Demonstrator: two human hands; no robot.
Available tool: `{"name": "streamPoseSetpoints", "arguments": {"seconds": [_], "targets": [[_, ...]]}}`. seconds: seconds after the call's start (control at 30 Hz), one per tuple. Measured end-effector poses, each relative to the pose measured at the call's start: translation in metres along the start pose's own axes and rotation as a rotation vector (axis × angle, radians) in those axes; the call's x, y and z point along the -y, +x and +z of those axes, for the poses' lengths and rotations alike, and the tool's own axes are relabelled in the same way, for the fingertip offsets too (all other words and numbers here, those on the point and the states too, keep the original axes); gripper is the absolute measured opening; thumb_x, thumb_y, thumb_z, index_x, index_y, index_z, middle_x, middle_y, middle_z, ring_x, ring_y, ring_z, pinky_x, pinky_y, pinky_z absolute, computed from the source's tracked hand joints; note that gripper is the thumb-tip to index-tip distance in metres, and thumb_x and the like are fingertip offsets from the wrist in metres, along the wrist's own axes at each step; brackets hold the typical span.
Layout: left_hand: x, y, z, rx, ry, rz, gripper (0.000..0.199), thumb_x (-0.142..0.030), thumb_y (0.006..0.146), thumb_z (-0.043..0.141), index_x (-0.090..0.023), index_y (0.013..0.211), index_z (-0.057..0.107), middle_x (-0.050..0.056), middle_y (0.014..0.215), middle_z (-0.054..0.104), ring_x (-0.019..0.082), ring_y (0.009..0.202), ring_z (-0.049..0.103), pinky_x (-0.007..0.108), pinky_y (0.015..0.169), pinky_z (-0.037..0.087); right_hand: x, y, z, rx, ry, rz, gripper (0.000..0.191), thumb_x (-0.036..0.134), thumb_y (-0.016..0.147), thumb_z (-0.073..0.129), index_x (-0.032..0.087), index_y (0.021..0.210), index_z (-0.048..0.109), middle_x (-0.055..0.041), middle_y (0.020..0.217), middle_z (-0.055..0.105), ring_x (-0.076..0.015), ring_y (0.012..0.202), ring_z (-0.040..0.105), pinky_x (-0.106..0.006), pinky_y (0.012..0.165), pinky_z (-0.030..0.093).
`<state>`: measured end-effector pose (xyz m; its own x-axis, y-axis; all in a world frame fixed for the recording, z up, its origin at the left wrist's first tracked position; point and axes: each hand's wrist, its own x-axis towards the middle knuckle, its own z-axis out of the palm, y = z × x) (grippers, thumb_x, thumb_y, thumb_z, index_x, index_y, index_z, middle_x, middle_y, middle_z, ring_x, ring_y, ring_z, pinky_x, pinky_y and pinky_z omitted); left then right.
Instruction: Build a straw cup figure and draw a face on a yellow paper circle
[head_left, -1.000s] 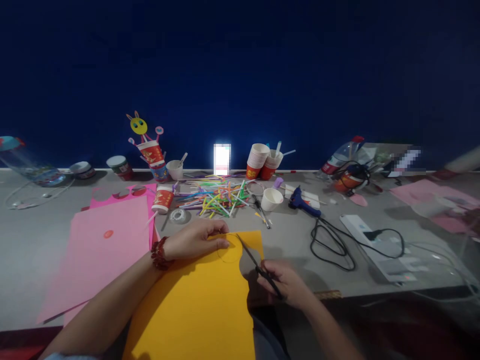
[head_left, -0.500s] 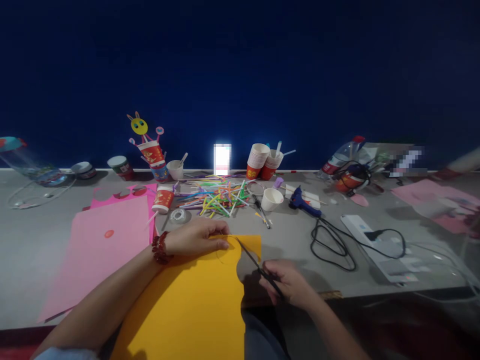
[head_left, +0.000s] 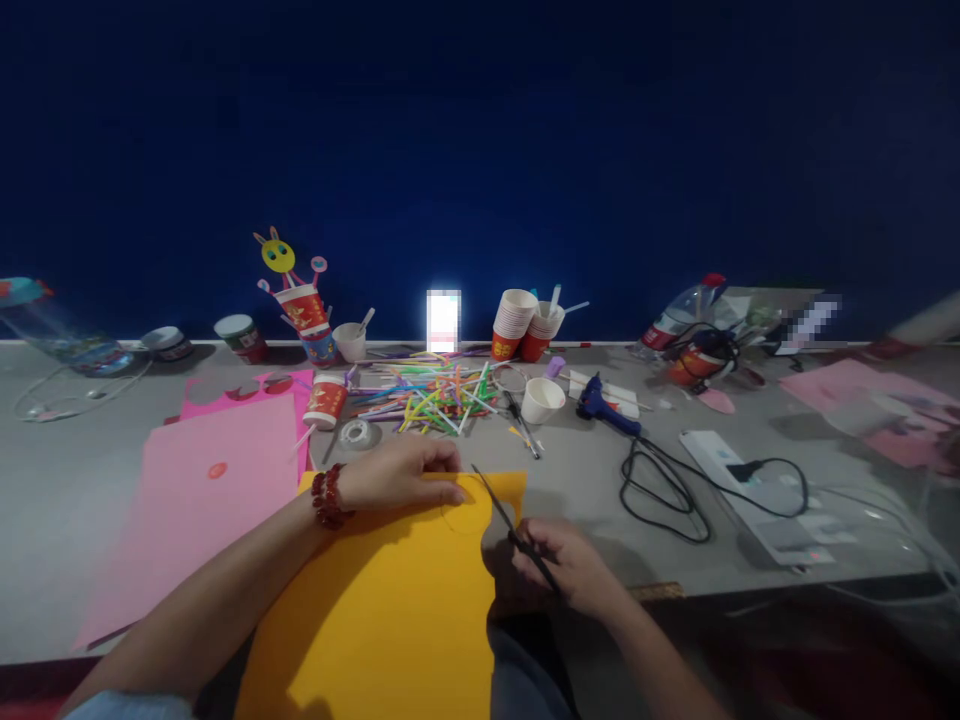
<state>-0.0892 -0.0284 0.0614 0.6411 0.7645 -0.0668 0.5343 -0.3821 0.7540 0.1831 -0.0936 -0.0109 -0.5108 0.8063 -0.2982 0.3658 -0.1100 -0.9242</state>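
Observation:
A large yellow sheet of paper (head_left: 390, 610) hangs over the table's front edge, with a round outline drawn near its top and a curved cut along its right side. My left hand (head_left: 405, 475) pinches the top of the sheet between thumb and fingers, a red beaded bracelet (head_left: 328, 498) on its wrist. In my right hand (head_left: 566, 560) is a pair of dark scissors (head_left: 519, 538). Their blades point up and left, lying at the cut beside the drawn circle. A narrow yellow flap (head_left: 512, 488) extends right of the blades.
Pink sheets (head_left: 202, 490) lie at left. Behind the hands are loose coloured straws (head_left: 442, 395), a white cup (head_left: 541, 400) and stacked paper cups (head_left: 514, 325). A blue glue gun (head_left: 604, 405), its cable and a power strip (head_left: 750, 500) are at right. Another person's blurred hand (head_left: 937, 425) shows far right.
The yellow sheet and my left hand have shifted slightly right. The scissors have moved a little left relative to the sheet, their blades now nearer upright against the cut.

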Motion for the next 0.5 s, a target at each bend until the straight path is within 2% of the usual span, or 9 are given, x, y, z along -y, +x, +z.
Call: {"name": "streamPoseSetpoints", "arguments": {"seconds": [0.07,0.17,0.2,0.23,0.3,0.37,0.4,0.43,0.5], "targets": [[0.001,-0.004,0.001,-0.188,-0.029,-0.004,0.025,-0.045,0.088,0.064,-0.021,0.095,0.063,0.000,0.083,0.069,0.016,0.075,0.063,0.026,0.068,0.047,-0.003,0.001,0.003,-0.026,0.050,0.013,0.038,0.053,0.082,0.061,0.023,0.066,0.044,0.0035,0.051,0.059,-0.0118,0.047,0.051,-0.022,0.046,0.035],[-0.004,-0.028,0.006,-0.627,0.059,0.085,0.015,-0.036,0.090,0.061,-0.022,0.095,0.062,0.007,0.102,0.071,0.023,0.097,0.064,0.036,0.089,0.049,-0.005,0.000,0.007,-0.059,0.096,-0.006,0.042,0.059,0.083,0.058,0.023,0.065,0.043,0.0021,0.050,0.060,-0.0131,0.046,0.052,-0.024,0.049,0.037],[-0.008,-0.039,0.011,-0.717,0.064,0.120,0.011,-0.034,0.092,0.059,-0.023,0.092,0.062,0.008,0.101,0.071,0.024,0.100,0.064,0.038,0.092,0.048,-0.006,0.000,0.007,-0.087,0.091,-0.024,0.044,0.061,0.083,0.058,0.024,0.065,0.043,0.0019,0.050,0.059,-0.0136,0.047,0.053,-0.025,0.049,0.038],[-0.013,-0.051,0.017,-0.719,0.028,0.146,0.011,-0.031,0.094,0.055,-0.024,0.090,0.062,0.008,0.095,0.071,0.023,0.095,0.065,0.038,0.088,0.049,-0.005,-0.001,0.007,-0.127,0.077,-0.044,0.045,0.062,0.083,0.058,0.024,0.065,0.043,0.0018,0.051,0.059,-0.0141,0.047,0.053,-0.026,0.050,0.039],[-0.022,-0.073,0.040,-0.569,-0.149,0.205,0.023,-0.032,0.099,0.046,-0.025,0.083,0.061,0.006,0.077,0.069,0.021,0.077,0.065,0.035,0.075,0.050,-0.004,-0.002,0.007,-0.199,0.048,-0.080,0.046,0.064,0.083,0.058,0.024,0.065,0.046,0.0016,0.052,0.058,-0.0155,0.050,0.054,-0.027,0.050,0.040],[-0.025,-0.087,0.076,-0.180,-0.351,0.233,0.037,-0.046,0.099,0.043,-0.025,0.076,0.062,0.007,0.072,0.069,0.021,0.071,0.065,0.033,0.069,0.049,-0.001,-0.004,0.006,-0.226,0.049,-0.119,0.046,0.063,0.085,0.058,0.023,0.064,0.048,0.0007,0.051,0.058,-0.0167,0.051,0.055,-0.028,0.051,0.041],[-0.022,-0.091,0.098,0.023,-0.456,0.196,0.046,-0.055,0.098,0.039,-0.024,0.072,0.063,0.007,0.069,0.067,0.020,0.068,0.064,0.032,0.066,0.049,0.000,-0.005,0.005,-0.219,0.062,-0.135,0.045,0.062,0.086,0.057,0.023,0.064,0.049,0.0001,0.051,0.058,-0.0172,0.051,0.056,-0.028,0.051,0.042],[-0.016,-0.093,0.122,0.148,-0.560,0.132,0.056,-0.065,0.095,0.036,-0.023,0.069,0.062,0.007,0.065,0.063,0.020,0.064,0.062,0.032,0.062,0.047,0.001,-0.005,0.005,-0.211,0.081,-0.147,0.045,0.062,0.087,0.057,0.023,0.065,0.050,-0.0003,0.051,0.058,-0.0176,0.051,0.057,-0.029,0.051,0.042],[0.003,-0.092,0.169,0.232,-0.738,-0.025,0.063,-0.080,0.083,0.043,-0.023,0.067,0.064,0.004,0.062,0.059,0.020,0.061,0.060,0.031,0.059,0.047,0.003,-0.007,0.005,-0.222,0.131,-0.181,0.045,0.062,0.086,0.059,0.023,0.066,0.050,-0.0004,0.052,0.058,-0.0174,0.048,0.057,-0.029,0.050,0.042]]}}
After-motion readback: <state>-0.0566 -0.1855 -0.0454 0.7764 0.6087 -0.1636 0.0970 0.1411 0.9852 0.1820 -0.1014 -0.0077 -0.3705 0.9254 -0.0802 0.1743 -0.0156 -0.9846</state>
